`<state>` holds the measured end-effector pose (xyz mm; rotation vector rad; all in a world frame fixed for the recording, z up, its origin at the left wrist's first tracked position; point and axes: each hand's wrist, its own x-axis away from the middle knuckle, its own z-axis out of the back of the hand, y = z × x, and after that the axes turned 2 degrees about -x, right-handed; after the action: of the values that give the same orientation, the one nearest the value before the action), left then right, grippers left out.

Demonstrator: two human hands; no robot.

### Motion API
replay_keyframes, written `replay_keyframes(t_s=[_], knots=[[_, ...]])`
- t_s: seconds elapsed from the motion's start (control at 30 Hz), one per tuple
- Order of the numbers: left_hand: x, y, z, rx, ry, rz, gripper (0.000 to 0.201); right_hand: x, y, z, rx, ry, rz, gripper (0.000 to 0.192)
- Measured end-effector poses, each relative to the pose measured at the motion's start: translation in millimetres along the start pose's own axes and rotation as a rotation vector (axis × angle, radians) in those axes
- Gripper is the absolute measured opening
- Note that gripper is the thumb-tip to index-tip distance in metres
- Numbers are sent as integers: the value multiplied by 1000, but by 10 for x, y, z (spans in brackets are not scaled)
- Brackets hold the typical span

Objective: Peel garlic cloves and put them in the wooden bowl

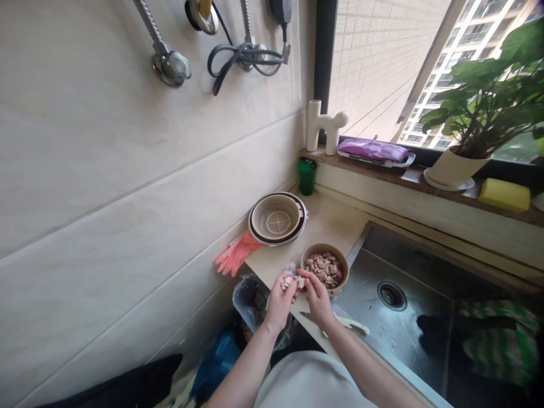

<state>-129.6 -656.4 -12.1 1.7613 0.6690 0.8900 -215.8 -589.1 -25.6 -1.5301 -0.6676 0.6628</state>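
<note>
My left hand [279, 306] is closed around pale garlic [287, 282] in front of my body, over the counter edge. Close beside it, my right hand [318, 299] pinches another bit of garlic [301, 281] between its fingertips. Just beyond my right hand, a beige basket [340, 289] holds many garlic cloves [325, 268] with pinkish-brown skins. Some whitish, thin material [291, 266] lies on the counter behind my fingers. A knife with a white handle [352, 324] rests under my right forearm, partly hidden by it.
A lined bin [244, 300] stands below the counter edge at left. Behind are stacked strainers [278, 216], pink rubber gloves [238, 254] and a green cup [306, 177]. A steel sink [361, 289] lies to the right, with a green striped cloth [501, 345].
</note>
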Motion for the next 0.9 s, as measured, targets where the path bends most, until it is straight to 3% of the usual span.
replay_keyframes(t_s=[0.13,0.23,0.33,0.4,0.47,0.53,0.67,0.77,0.9], knots=[[-15,-5,-57,48,14,1,30,-15,26,45,-183,-7,-114,36],[7,2,-82,31,-10,-5,28,-91,49,206,-178,-15,-135,38],[52,28,-70,-1,-29,3,29,-221,32,480,59,52,-84,40],[75,45,-38,-26,-46,-7,30,-290,-10,630,313,103,41,38],[87,49,11,-66,-69,-31,30,-300,-77,669,495,75,203,34],[93,41,73,-131,-85,-65,27,-240,-155,575,518,-72,299,30],[128,39,225,-328,-96,-196,21,-45,-260,190,399,-359,325,23],[187,76,341,-465,-152,-270,20,25,-271,-17,342,-451,367,22],[281,151,475,-558,-206,-287,14,26,-282,-138,277,-523,413,11]])
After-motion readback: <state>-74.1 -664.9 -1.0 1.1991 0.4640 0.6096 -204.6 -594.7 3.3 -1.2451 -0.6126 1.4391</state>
